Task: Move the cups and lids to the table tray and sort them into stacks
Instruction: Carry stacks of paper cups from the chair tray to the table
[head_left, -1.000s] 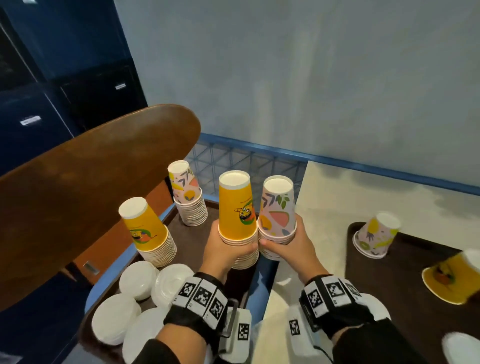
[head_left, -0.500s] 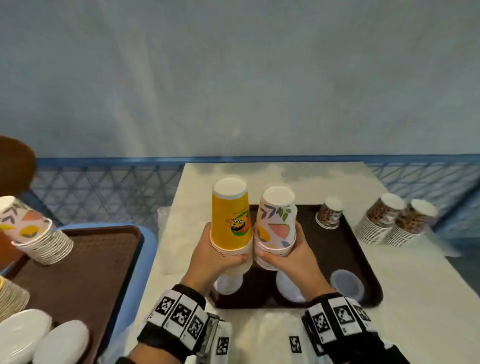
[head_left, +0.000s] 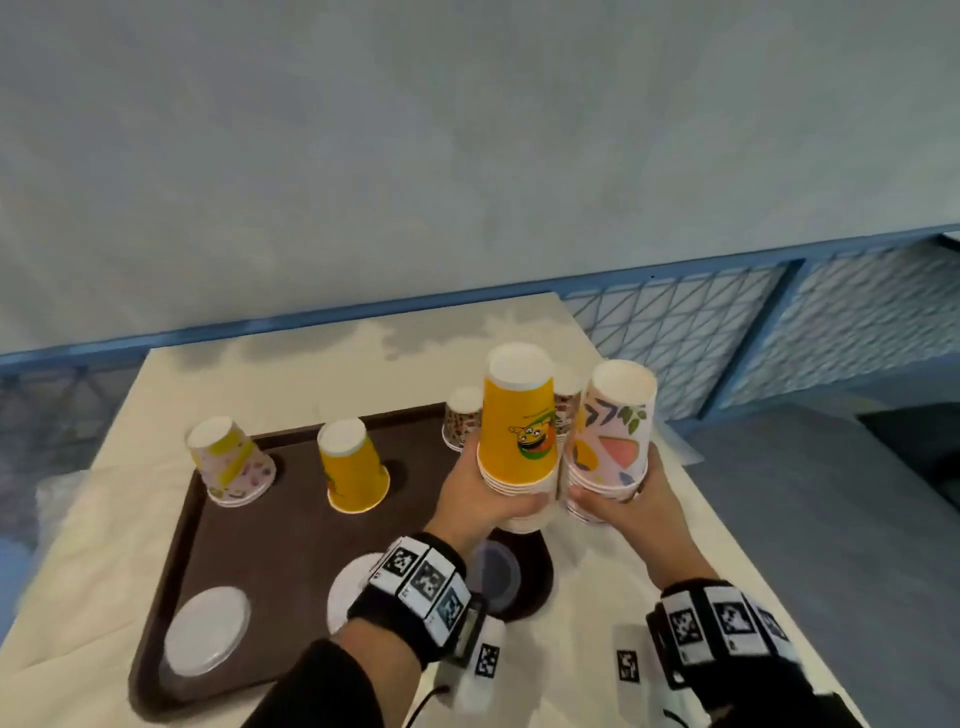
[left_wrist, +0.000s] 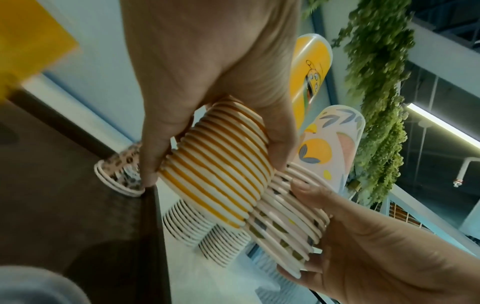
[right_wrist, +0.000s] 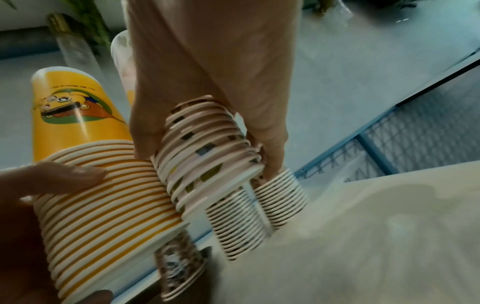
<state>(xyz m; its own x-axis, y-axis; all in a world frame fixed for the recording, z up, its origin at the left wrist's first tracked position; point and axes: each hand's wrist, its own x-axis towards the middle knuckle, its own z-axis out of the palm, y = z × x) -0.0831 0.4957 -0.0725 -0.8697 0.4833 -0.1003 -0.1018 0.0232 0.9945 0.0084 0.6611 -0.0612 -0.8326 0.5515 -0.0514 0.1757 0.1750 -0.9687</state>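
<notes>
My left hand (head_left: 493, 496) grips a stack of upside-down yellow cups (head_left: 514, 431) by its rims, held above the right end of the brown table tray (head_left: 260, 545). Beside it, my right hand (head_left: 613, 501) grips a stack of pink fruit-print cups (head_left: 615, 431), and the two stacks touch. In the left wrist view my fingers (left_wrist: 150, 160) wrap the yellow rims (left_wrist: 221, 174). In the right wrist view my fingers (right_wrist: 270, 156) wrap the pink rims (right_wrist: 207, 160). On the tray stand a single pink cup (head_left: 228, 462), a yellow cup (head_left: 353, 467) and a leopard-print cup (head_left: 462, 421), all upside down.
Three round lids (head_left: 208, 631) (head_left: 345, 592) (head_left: 498, 571) lie along the tray's near side. Leopard-print cup stacks (right_wrist: 259, 216) stand on the table just right of the tray, under my hands. The table's right edge (head_left: 727, 519) drops to a grey floor. A blue mesh rail (head_left: 675, 322) runs behind.
Both hands carried their cup stacks rightward, from the cart tray on the left across to the right end of the table tray. The grips on both stacks are unchanged.
</notes>
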